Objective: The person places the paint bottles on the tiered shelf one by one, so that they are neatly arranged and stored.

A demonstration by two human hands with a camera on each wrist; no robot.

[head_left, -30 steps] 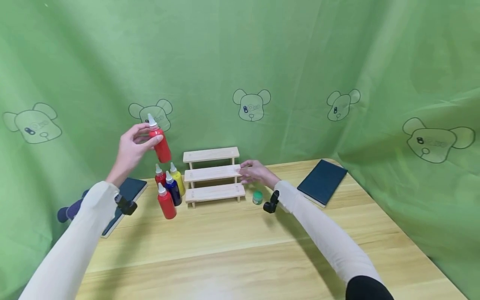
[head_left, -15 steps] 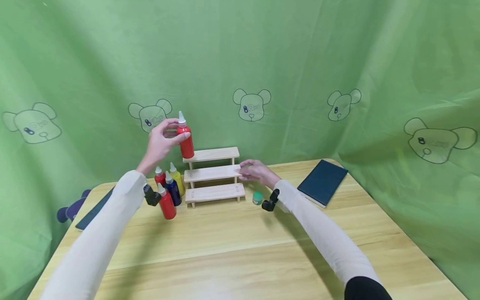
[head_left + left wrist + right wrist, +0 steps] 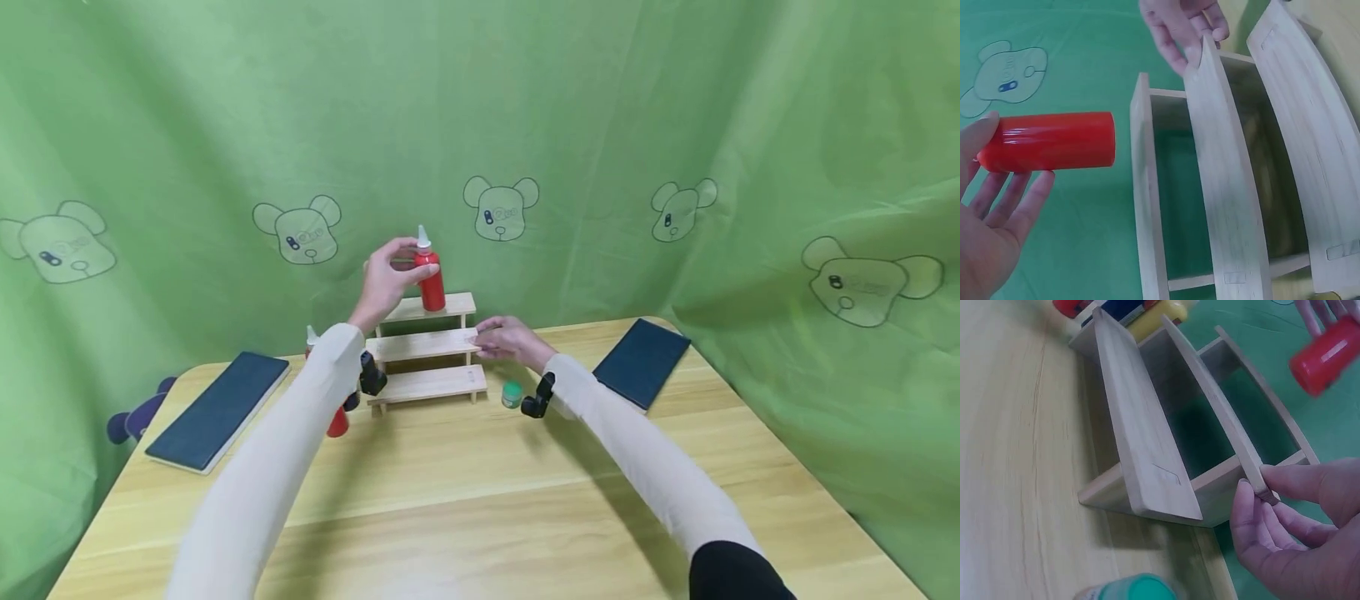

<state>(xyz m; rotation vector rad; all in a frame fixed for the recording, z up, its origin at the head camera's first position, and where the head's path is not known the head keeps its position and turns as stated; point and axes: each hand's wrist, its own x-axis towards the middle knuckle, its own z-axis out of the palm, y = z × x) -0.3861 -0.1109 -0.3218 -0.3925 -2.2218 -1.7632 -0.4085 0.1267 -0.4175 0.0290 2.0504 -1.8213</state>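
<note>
Head view: left hand (image 3: 386,287) has just carried the glossy red plastic bottle with white conical nozzle (image 3: 432,287) rightward, from over the left end to about mid-length of the top tier (image 3: 460,302) of the pale three-tier wooden rack (image 3: 427,383).

Left wrist view: fingers (image 3: 1025,206) and thumb curl round the bottle; base still clear of the tier. Reads as lined up, not set down.

Right wrist view: right hand (image 3: 1310,531) pinches the middle tier's (image 3: 1229,428) end, probably steadying.

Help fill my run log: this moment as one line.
left hand: holds red bottle, apart from wooden stand | right hand: pinches middle board at end
</note>
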